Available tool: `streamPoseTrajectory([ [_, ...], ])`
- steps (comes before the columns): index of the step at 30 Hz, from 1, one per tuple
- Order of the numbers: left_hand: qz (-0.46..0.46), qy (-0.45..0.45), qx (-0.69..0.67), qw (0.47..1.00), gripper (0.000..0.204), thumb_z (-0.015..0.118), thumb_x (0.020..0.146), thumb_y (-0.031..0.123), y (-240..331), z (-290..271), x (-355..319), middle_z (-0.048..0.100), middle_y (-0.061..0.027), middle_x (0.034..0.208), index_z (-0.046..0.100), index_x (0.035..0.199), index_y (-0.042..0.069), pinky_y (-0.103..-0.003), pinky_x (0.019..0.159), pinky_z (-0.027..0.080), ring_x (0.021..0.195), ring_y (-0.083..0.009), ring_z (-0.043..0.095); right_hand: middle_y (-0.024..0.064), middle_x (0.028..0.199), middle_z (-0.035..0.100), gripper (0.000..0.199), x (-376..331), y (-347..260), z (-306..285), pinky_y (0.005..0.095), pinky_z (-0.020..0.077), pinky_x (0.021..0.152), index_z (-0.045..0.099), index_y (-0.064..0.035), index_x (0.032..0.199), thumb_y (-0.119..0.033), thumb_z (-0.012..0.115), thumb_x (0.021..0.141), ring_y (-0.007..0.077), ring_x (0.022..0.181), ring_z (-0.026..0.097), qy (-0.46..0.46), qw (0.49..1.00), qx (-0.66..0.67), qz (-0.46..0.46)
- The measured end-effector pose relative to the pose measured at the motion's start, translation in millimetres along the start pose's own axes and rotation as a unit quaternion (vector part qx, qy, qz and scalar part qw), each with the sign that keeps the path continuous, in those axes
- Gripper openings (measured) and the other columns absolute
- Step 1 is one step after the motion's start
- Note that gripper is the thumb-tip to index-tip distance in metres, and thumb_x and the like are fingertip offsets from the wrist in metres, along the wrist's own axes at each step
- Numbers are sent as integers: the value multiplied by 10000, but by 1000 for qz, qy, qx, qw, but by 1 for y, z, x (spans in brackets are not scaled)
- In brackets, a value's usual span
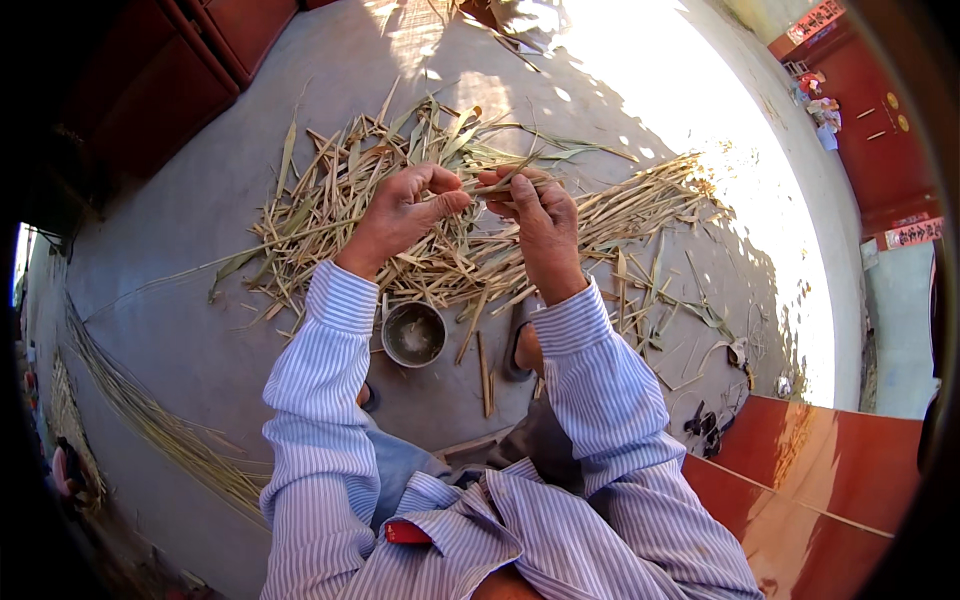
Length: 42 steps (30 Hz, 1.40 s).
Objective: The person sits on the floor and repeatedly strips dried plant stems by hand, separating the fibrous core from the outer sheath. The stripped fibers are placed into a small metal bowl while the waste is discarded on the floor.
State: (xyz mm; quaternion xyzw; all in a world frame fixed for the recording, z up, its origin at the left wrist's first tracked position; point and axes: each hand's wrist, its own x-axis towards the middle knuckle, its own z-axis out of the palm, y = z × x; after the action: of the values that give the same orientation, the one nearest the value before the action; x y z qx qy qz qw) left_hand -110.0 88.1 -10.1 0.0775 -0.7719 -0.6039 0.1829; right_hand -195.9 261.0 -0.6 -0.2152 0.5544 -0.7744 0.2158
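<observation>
Both of my hands are raised over a heap of dry, straw-coloured stalks and leaf sheaths [330, 200] on the floor. My right hand [545, 225] is closed, with a dry stalk piece [515, 180] pinched between thumb and fingers. My left hand [405, 210] comes up from the other side with thumb and index finger curled toward each other, close to the near end of that piece. Whether its fingertips hold a thin strand is too small to make out. A longer bundle of stalks [640, 205] stretches to the right from beneath my right hand.
A small metal pot [413, 334] with a handle stands between my feet. Long thin stems [150, 400] lie on the floor at the left. A red-brown surface [800, 460] is at the lower right, with dark tangled things [708, 428] beside it. Red-brown furniture [150, 90] stands at the upper left.
</observation>
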Motion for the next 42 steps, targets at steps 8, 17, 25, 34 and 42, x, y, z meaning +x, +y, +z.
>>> streamPoseTrajectory([
  [8, -47, 75, -132, 987, 208, 722, 872, 176, -4, -6, 6, 640, -16, 753, 645, 912, -12, -220, 693, 473, 774, -76, 576, 118, 1034, 691, 243, -2, 10, 12, 260, 538, 795, 595, 21, 1087, -172, 462, 1020, 156, 912, 674, 18, 999, -26, 31],
  [17, 110, 95, 219, 965, 296, 754, 828, 227, -7, -30, -2, 655, -46, 834, 664, 999, 3, -281, 723, 488, 772, -125, 597, 89, 1084, 694, 298, 2, 10, 9, 284, 506, 845, 641, -29, 1117, -262, 484, 1018, 167, 989, 664, 4, 998, -40, 46],
  [25, 40, 32, 50, 997, 154, 751, 814, 77, -14, 3, -4, 676, -48, 843, 695, 936, 0, -234, 666, 499, 753, -94, 612, 63, 945, 710, 270, -1, 14, 22, 241, 506, 735, 638, 5, 1052, -233, 520, 1005, 118, 843, 670, 32, 998, -42, 35],
  [34, -95, 43, -83, 991, 113, 750, 805, 32, -10, -7, -11, 684, -47, 839, 688, 890, -7, -227, 694, 521, 760, -92, 622, 76, 876, 693, 208, 4, 25, 27, 243, 524, 641, 642, 29, 967, -154, 543, 980, 118, 771, 664, 28, 998, -14, 50],
  [42, -125, 43, -64, 989, 115, 737, 819, 32, -8, -9, -14, 680, -49, 831, 668, 903, -7, -217, 697, 514, 755, -84, 616, 100, 841, 678, 204, 7, 27, 27, 250, 524, 613, 639, 63, 929, -116, 545, 956, 120, 721, 654, 15, 998, 19, 49],
])
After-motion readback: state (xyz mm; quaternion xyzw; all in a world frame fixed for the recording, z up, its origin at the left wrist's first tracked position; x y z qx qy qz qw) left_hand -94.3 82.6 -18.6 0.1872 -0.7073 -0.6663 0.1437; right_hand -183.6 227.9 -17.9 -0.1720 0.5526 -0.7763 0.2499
